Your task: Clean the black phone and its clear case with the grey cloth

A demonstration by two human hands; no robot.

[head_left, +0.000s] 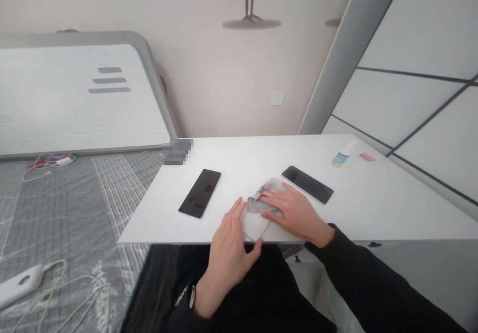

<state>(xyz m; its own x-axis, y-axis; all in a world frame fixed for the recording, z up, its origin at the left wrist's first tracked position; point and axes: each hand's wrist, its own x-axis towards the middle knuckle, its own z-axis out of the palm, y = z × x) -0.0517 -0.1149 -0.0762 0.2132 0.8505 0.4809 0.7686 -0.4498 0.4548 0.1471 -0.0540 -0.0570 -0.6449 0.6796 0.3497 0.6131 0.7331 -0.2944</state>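
A crumpled grey-and-white cloth (257,225) lies near the front edge of the white table, between my hands. My right hand (295,212) rests on the cloth's grey upper part, fingers stretched out and thumb apart. At the cloth's left edge, my left hand (229,246) touches it with extended fingertips, its thumb spread near the table edge. Left of the hands lies a dark-screened phone (200,193). A second phone (308,184), also dark, lies just beyond my right hand. Part of the cloth is hidden under the right fingers.
Toward the back right of the white table (239,156) are a small spray bottle (343,155) and a pink piece (367,157). A blurred dark item (178,152) is at the back left corner. Cables and a white power strip (21,285) lie on the bed at left.
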